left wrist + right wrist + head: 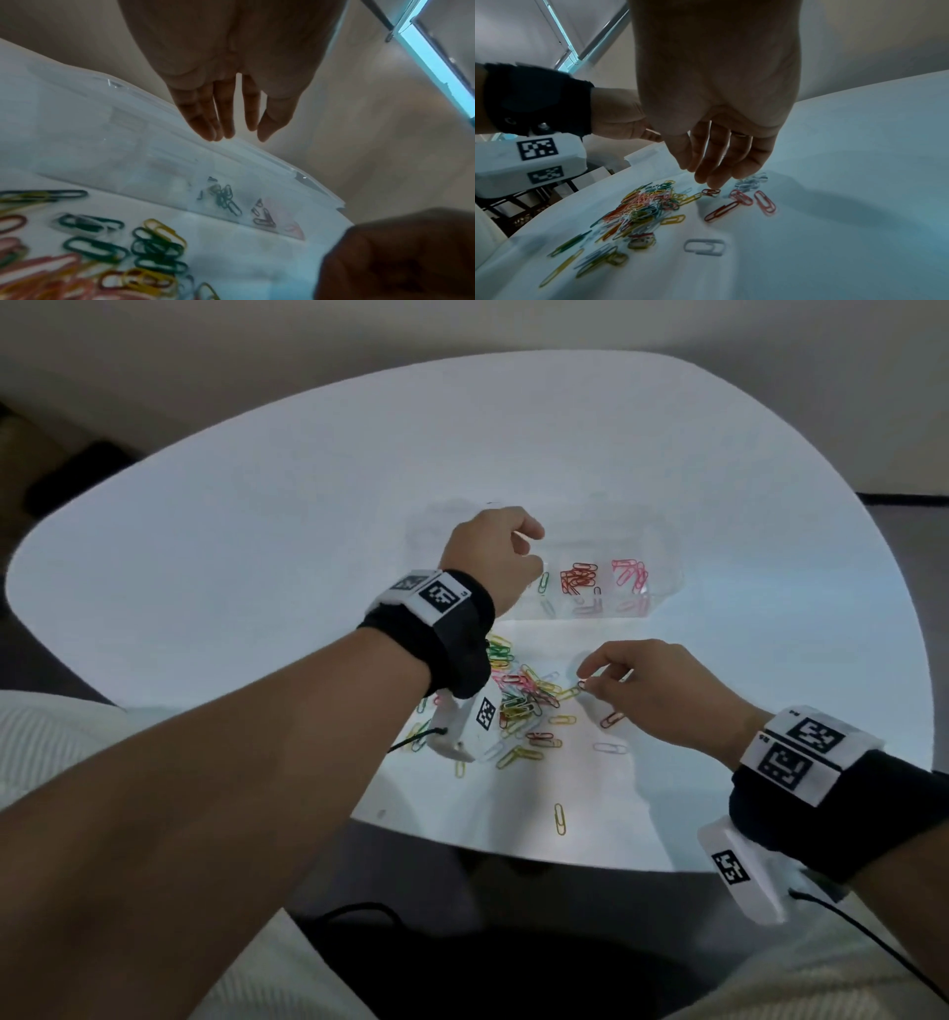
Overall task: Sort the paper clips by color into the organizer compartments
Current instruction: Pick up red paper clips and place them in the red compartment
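So the white table (257, 531) is smooth, a bit glossy, with rounded corners, and there's a dark floor and pale wall past it. Both wrists wear black fabric bands with white blocks printed with square black-and-white markers; the left wristband (436, 618) hangs right over the left part of the loose pile (524, 706) and hides some of it in the head view. A thin black cable (873, 942) trails off the right wrist unit.

The organizer (606, 588) is clear plastic, a low box with thin divider walls, sitting at the far side of the pile. It's so transparent its edges are hard to trace. Inside: a bunch of red clips (579, 577) in one compartment, pink clips (630, 572) in the one to the right, and a single green clip (543, 582) to the left.

The left hand (493, 552) hovers over the organizer's left end, fingers straight and relaxed in the wrist view, holding nothing I can see.

The right hand (647, 685) is down at the pile's right edge, fingertips (713, 182) bunched together right at a dark red clip (711, 191); can't tell whether it's actually pinched.

The clips are thin, coated wire loops: yellow, green, red, pink, white. A lone yellow clip (560, 819) lies near the table's near edge, and a white clip (610, 748) sits apart too.
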